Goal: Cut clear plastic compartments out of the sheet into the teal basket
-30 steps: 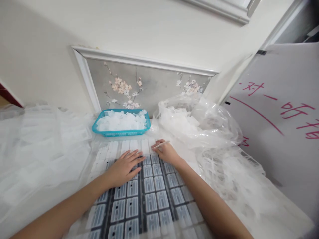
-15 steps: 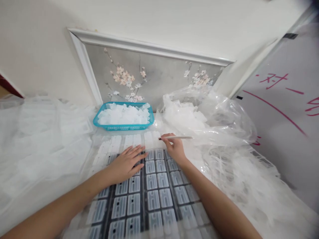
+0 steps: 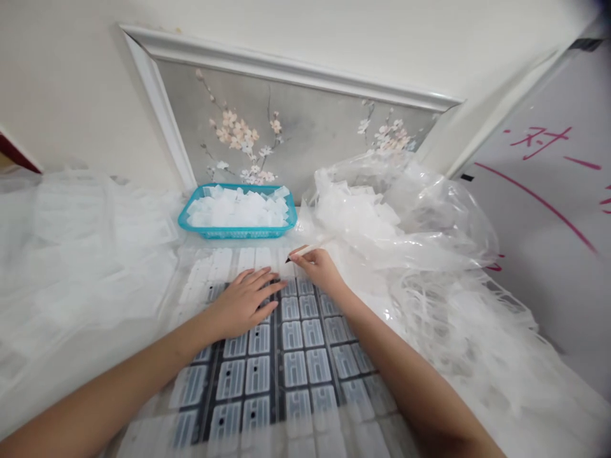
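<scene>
My left hand (image 3: 243, 302) lies flat with its fingers stretched out on a sheet of small translucent rectangular pieces (image 3: 296, 356) set in rows on a dark backing. My right hand (image 3: 319, 268) is closed in a pinch on a thin white stick (image 3: 308, 249) with a dark tip. The tip points left and down at the far end of the sheet, just beyond my left fingertips.
A turquoise basket (image 3: 237, 230) heaped with loose clear pieces stands behind the sheet, against a framed flower panel (image 3: 296, 137). A crumpled clear plastic bag (image 3: 405, 216) of more pieces lies to the right. Clear plastic sheets (image 3: 81, 254) cover the left. A white board with red writing (image 3: 548, 184) leans at the right.
The stick has swung from lying level and pointing right to tip-down and pointing left. My right hand has shifted slightly left. The left hand stays put; the view tilted a little.
</scene>
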